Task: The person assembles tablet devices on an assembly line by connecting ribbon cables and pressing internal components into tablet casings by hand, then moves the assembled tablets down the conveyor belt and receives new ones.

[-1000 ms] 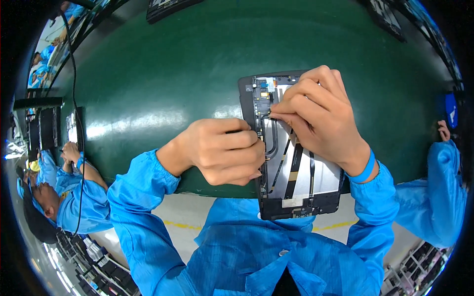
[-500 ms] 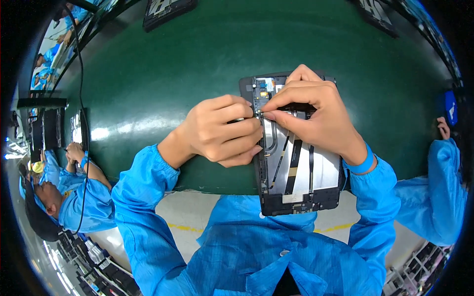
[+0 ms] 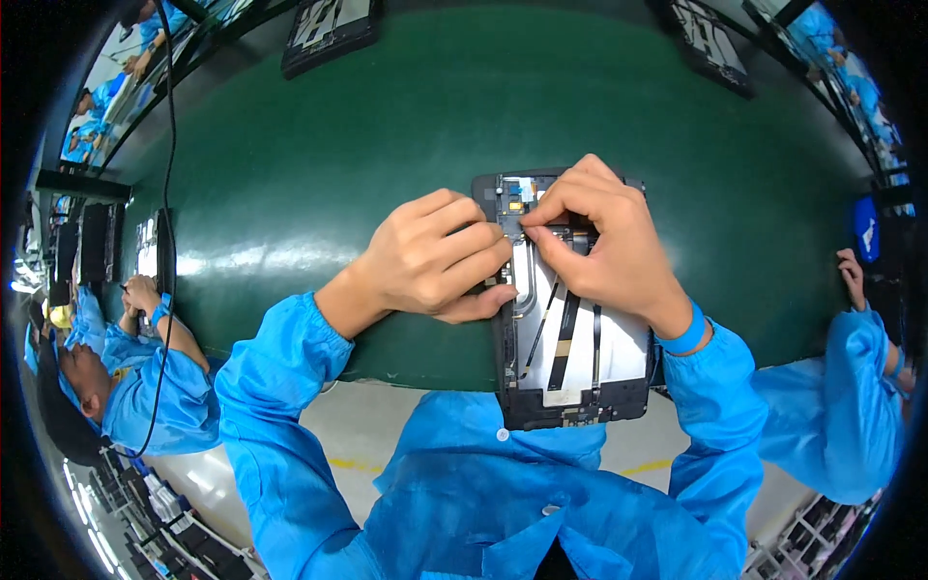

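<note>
An opened tablet (image 3: 619, 360) with a black frame, silver inner plate, dark flex cables and a small circuit board (image 3: 514, 198) near its far left corner overhangs the table's near edge. My left hand (image 3: 430, 259) is curled at the tablet's left edge, thumb and fingertips against the frame. Over the far part of the tablet, my right hand (image 3: 609, 242) pinches thumb and forefinger together beside the board. Whatever lies between those fingertips is too small to make out, and the hand hides the tablet's far right part.
The green table (image 3: 387, 126) extends ahead. Two more opened tablets lie at the far left (image 3: 329, 37) and far right (image 3: 710, 48). A black cable (image 3: 171, 126) hangs at the left. Co-workers in blue sit on the left (image 3: 159, 387) and right (image 3: 822, 416).
The whole view has shifted slightly. My right fingertips have moved a little farther from my left fingers, still pinched near the board. My left hand stays at the tablet's edge.
</note>
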{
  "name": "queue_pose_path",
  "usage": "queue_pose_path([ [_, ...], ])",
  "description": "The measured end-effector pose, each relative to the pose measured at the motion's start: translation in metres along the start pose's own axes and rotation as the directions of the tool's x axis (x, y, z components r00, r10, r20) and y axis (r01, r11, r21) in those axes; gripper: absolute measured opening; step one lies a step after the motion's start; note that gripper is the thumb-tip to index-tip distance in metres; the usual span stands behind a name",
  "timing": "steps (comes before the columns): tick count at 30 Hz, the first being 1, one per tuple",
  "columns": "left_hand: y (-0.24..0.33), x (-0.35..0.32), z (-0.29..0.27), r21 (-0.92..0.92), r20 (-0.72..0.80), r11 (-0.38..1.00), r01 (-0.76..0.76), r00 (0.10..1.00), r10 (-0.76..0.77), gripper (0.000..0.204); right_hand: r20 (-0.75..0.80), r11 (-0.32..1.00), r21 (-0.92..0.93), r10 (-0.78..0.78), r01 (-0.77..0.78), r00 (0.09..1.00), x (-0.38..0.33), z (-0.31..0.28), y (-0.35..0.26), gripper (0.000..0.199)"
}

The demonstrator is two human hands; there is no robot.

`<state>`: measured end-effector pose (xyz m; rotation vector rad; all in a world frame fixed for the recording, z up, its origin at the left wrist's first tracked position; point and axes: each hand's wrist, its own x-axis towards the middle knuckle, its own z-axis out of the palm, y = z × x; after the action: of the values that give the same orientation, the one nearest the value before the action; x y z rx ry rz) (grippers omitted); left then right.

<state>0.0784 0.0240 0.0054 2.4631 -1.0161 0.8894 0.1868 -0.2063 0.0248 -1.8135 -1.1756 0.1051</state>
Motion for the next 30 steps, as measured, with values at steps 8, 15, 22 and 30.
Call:
queue_pose_path([
  [8,0.022,0.0,-0.001,-0.093,-0.015,0.969,0.229,0.973,-0.231,0.029,-0.013,1.0,-0.021,0.015,-0.015,1.0,-0.003,0.0,0.002,0.01],
  [15,0.022,-0.001,-0.007,-0.025,0.037,0.978,0.208,0.978,-0.207,0.025,-0.011,0.999,-0.047,-0.009,0.009,1.0,0.0,0.003,0.002,0.01],
  [22,0.03,0.006,-0.01,0.031,0.06,0.958,0.287,0.956,-0.288,0.023,-0.265,0.982,0.165,0.131,-0.089,0.955,-0.001,-0.004,-0.008,0.029],
  [30,0.095,0.031,-0.006,-0.483,0.375,0.872,0.078,0.918,0.126,0.063,-0.644,0.957,-0.227,-0.009,-0.181,0.765,-0.001,-0.07,0.077,0.019],
])
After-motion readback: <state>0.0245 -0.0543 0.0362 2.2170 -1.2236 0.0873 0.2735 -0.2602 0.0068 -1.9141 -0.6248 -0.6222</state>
